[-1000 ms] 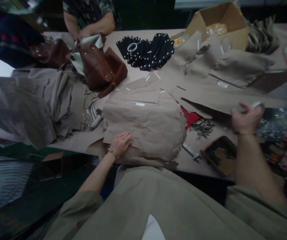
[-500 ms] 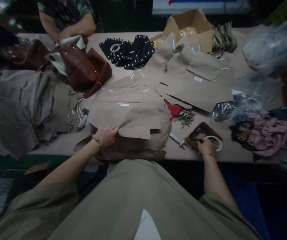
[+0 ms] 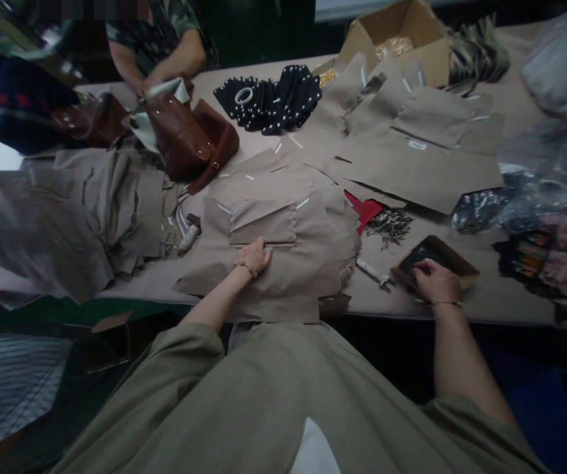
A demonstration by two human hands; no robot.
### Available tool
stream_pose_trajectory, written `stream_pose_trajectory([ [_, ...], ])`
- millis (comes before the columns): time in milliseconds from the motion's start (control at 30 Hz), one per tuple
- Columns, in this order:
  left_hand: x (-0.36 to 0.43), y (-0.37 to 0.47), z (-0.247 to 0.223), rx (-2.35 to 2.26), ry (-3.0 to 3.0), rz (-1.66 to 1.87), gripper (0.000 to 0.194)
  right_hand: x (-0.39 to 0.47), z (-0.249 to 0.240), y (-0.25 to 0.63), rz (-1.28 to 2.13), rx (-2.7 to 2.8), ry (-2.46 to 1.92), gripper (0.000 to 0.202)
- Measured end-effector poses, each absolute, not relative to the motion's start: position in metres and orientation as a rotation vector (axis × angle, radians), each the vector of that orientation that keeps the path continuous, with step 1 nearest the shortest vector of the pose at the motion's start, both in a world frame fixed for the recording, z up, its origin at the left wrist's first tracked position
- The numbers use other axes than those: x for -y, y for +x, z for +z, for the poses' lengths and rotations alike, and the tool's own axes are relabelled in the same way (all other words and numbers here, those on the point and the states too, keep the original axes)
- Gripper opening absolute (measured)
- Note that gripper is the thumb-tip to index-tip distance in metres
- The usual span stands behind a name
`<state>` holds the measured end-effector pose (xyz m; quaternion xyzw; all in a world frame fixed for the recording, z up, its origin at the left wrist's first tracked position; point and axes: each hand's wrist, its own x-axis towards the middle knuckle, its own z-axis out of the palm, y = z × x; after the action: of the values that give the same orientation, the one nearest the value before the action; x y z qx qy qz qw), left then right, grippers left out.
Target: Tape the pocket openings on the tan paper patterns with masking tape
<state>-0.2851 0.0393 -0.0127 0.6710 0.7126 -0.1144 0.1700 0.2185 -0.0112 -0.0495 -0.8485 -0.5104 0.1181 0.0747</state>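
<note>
My left hand (image 3: 254, 257) lies over a taupe fabric panel (image 3: 283, 280), its thumb and fingers closed on the cloth at the lower edge of a stitched pocket (image 3: 263, 222). White strips slant beside the pocket's upper corners. More taupe panels are stacked beneath. On the right, my right hand (image 3: 438, 282) reaches into a small dark open box (image 3: 463, 266). Its thumb and index finger are pinched together; whatever they hold is too small to make out. A pair of small white-handled snips (image 3: 375, 273) lies just left of the box.
Small metal pieces (image 3: 390, 225) lie in a heap by a red scrap (image 3: 363, 209). Brown bags (image 3: 179, 135) sit near a co-worker's arms (image 3: 182, 59). Further taupe panels (image 3: 431, 168), black pearl-dotted cloth (image 3: 283, 99), a cardboard box (image 3: 431, 62) and clear plastic (image 3: 564, 85) surround the work.
My left hand has moved from the panel's front edge up to the pocket. The top panel now reaches nearer my body. The white ring by my right hand no longer shows. The view has shifted.
</note>
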Motion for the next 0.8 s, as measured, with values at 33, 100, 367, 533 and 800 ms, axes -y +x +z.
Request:
stream_pose_trajectory([
  [33,-0.04,-0.283,-0.017,-2.022,1.898,-0.319,0.038,0.009,-0.046,0.215,0.421,1.489,-2.577,0.016],
  [100,-0.039,-0.282,-0.022,-2.03,1.875,-0.294,0.034,0.005,-0.037,0.206,0.466,1.399,-2.613,0.023],
  [367,-0.017,-0.279,0.002,-2.02,1.952,-0.198,0.051,-0.001,0.007,0.028,1.098,1.669,-1.748,0.036],
  [533,0.026,-0.287,0.021,-1.475,2.312,0.208,0.031,-0.001,-0.002,-0.086,1.504,1.729,-1.345,0.029],
  [800,-0.003,-0.327,0.0,-1.778,1.947,0.254,0.025,-0.041,-0.002,-0.119,1.166,2.112,-1.451,0.034],
])
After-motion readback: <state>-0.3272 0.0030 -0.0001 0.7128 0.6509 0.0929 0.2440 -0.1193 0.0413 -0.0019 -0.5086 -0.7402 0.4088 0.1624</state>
